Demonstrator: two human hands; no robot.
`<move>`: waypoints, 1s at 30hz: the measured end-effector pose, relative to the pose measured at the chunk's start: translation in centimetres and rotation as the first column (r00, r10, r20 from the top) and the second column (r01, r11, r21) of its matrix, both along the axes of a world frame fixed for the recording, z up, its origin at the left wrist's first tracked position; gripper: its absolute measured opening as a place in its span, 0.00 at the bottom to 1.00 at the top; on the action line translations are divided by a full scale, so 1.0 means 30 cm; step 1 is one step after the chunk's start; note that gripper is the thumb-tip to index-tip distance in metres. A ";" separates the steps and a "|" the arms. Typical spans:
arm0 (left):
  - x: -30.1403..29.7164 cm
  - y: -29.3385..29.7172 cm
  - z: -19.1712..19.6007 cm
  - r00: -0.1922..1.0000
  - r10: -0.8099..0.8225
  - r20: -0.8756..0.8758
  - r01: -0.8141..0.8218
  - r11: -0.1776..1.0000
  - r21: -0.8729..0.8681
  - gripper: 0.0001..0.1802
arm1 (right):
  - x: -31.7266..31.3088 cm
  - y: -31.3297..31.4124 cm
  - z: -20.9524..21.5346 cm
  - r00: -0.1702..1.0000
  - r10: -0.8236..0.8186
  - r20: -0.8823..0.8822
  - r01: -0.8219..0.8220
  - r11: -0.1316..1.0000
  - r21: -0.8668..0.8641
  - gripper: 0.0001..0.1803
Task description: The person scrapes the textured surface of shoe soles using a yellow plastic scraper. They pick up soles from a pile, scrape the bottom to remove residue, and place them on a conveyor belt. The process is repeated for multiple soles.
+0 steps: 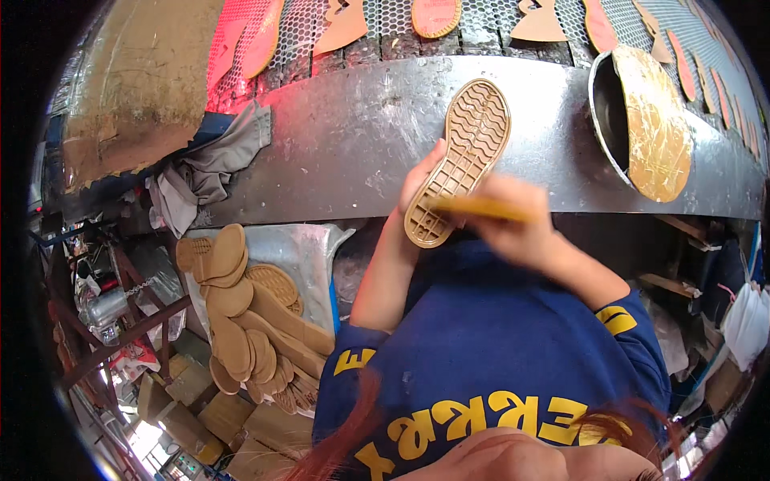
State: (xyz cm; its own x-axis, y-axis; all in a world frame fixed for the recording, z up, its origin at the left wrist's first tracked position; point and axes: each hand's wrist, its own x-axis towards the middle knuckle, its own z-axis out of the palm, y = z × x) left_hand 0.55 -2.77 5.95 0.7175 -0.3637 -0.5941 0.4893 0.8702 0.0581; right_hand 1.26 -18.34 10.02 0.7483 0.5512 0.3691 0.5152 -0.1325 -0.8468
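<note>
My left hand [417, 178] holds a tan rubber shoe sole [465, 152] upright, tread side toward me, just in front of the grey metal bench edge [337, 144]. My right hand [513, 228] grips a yellow-handled brush [481, 209], blurred by motion, lying across the sole's heel end. Both forearms come out of blue short sleeves with yellow lettering.
A metal glue pot [642, 120] caked with yellow glue sits on the bench at right. A grey rag [208, 168] hangs at left. A pile of tan soles [249, 321] lies at lower left. Red and tan cut-outs lie on a mesh belt [481, 16] at the back.
</note>
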 end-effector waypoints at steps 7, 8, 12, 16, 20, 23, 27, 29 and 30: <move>-0.002 0.047 -0.091 0.907 -0.089 0.411 0.180 0.965 -0.189 0.30 | 0.070 0.013 0.001 0.929 -0.141 -0.342 0.145 0.989 -0.015 0.05; -0.003 0.045 -0.106 0.890 -0.071 0.450 0.172 0.967 -0.188 0.30 | 0.052 0.022 0.018 0.930 -0.142 -0.338 0.144 0.989 -0.020 0.05; -0.011 0.016 -0.052 0.969 -0.020 0.247 0.054 0.990 -0.133 0.30 | -0.042 0.028 0.015 0.966 0.089 -0.243 -0.087 0.996 0.016 0.06; -0.017 0.041 -0.139 0.864 -0.066 0.499 0.153 0.979 -0.137 0.34 | 0.132 0.002 -0.009 0.861 -0.208 -0.464 0.225 0.974 -0.020 0.05; -0.051 0.031 -0.058 0.841 -0.066 0.538 0.078 0.997 0.001 0.35 | 0.119 -0.093 0.043 0.885 -0.259 -0.388 0.333 0.933 0.137 0.06; -0.040 0.029 0.021 0.820 -0.087 0.565 -0.001 0.988 0.153 0.35 | 0.145 -0.149 -0.004 0.866 -0.347 -0.361 0.455 0.847 0.276 0.06; 0.285 0.218 0.197 0.755 0.067 0.652 0.171 0.940 -0.295 0.32 | 0.175 -0.233 -0.034 0.773 -0.362 -0.520 0.591 0.710 0.383 0.08; 0.538 0.373 0.353 0.694 0.074 0.716 -0.282 0.943 0.176 0.29 | 0.178 -0.239 -0.028 0.800 -0.338 -0.496 0.557 0.726 0.403 0.08; 0.616 0.434 0.392 0.654 0.187 0.733 -0.345 0.936 0.069 0.28 | 0.173 -0.232 -0.015 0.812 -0.317 -0.490 0.532 0.747 0.399 0.08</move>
